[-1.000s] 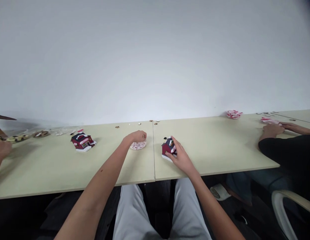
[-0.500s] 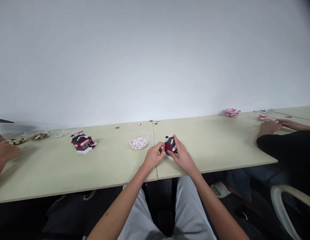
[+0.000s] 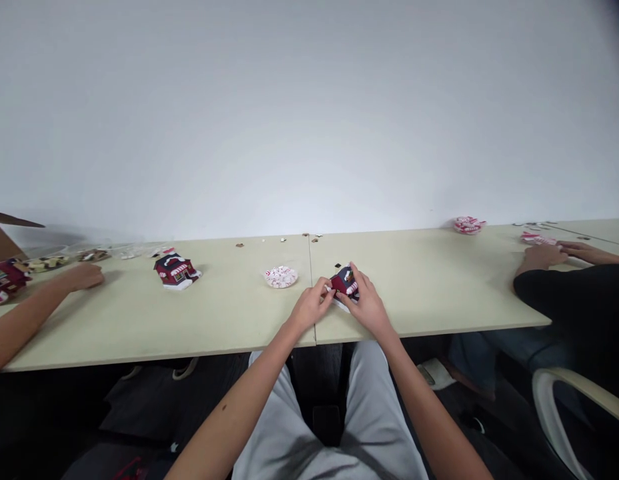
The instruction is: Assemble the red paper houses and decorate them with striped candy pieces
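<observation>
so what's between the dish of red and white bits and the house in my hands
The head view shows bare tabletop beside the dish, then the table seam, then your left hand at the house.

Smooth, matt, pale tabletop (image 3: 214, 307) beneath soft, creased grey cloth trousers (image 3: 334, 433).

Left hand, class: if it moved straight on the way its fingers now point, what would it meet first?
The left hand would first meet the small red house gripped by the right hand; its fingertips seem already at the wall, though depth is unclear.
</observation>
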A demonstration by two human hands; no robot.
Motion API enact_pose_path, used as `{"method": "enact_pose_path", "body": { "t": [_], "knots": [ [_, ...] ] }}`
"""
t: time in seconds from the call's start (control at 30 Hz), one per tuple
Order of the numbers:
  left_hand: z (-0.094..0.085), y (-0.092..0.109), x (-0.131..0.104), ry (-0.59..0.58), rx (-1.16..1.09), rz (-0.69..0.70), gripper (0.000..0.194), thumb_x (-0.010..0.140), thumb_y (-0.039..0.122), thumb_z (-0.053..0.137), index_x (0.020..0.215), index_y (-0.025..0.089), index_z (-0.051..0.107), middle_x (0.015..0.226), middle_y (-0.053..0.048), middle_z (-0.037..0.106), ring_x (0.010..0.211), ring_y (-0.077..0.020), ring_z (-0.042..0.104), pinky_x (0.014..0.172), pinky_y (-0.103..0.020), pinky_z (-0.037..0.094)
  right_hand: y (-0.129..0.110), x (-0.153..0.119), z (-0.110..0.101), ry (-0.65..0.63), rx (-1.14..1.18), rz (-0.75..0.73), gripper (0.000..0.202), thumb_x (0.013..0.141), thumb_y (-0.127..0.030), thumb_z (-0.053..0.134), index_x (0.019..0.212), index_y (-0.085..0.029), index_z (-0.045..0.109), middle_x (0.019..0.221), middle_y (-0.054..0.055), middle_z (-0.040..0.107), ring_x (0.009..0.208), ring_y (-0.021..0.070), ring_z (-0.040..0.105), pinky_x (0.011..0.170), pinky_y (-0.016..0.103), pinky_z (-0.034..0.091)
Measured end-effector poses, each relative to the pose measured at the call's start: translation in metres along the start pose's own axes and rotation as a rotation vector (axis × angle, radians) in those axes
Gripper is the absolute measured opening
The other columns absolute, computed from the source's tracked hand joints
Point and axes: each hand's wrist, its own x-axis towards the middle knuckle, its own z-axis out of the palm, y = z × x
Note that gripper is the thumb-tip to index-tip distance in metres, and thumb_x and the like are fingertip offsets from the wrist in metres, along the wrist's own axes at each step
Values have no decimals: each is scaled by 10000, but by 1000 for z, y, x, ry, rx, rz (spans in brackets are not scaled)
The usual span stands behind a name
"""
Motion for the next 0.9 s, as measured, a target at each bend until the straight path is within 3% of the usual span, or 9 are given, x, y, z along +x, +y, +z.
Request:
{"method": "enact_pose_path", "body": {
  "t": [0.17, 0.3, 0.47, 0.63, 0.73, 0.9],
  "knots": [
    [0, -3, 2, 51, -17, 21, 254, 985, 427, 493, 1088, 220, 600, 941, -29, 728, 766, -152, 661, 705, -242, 471, 0, 1, 0, 2, -6, 3, 791, 940, -491, 606, 1602, -339, 199, 1482, 86, 465, 1319, 297, 484, 1091, 478, 448],
    [0, -3, 1, 50, 31, 67, 237, 982, 411, 506, 1009, 216, 639, 934, -28, 724, 797, -153, 661, 703, -238, 481, 0, 0, -1, 2, -1, -11, 788, 944, -493, 600, 1603, -340, 195, 1471, 83, 476, 1305, 292, 496, 1082, 473, 457],
    [1, -2, -1, 11, 123, 107, 217, 990, 362, 495, 1106, 209, 596, 873, -24, 682, 728, -150, 615, 665, -245, 446, -1, 0, -1, 2, 3, -20, 786, 950, -469, 591, 1607, -334, 182, 1490, 82, 461, 1315, 293, 487, 1087, 474, 450],
    [2, -4, 1, -7, 144, 186, 258, 1017, 366, 435, 955, 201, 624, 895, -41, 656, 804, -160, 602, 749, -269, 447, 0, 1, -1, -11, -10, -19, 790, 948, -470, 586, 1609, -318, 180, 1494, 92, 454, 1322, 297, 479, 1091, 480, 445],
    [1, -5, 3, 14, 43, 156, 214, 1001, 341, 466, 1007, 200, 627, 938, -46, 662, 855, -164, 611, 792, -275, 470, 1, 1, -1, -3, -15, -23, 812, 938, -498, 596, 1610, -307, 182, 1483, 102, 462, 1314, 303, 486, 1086, 479, 446],
    [1, -8, 5, 11, -132, 39, 225, 959, 374, 535, 1094, 208, 605, 985, -42, 667, 878, -158, 617, 709, -237, 483, 2, 1, 0, 3, -22, -8, 811, 931, -478, 611, 1607, -315, 194, 1455, 101, 488, 1296, 304, 498, 1061, 473, 461]
  ]
}}
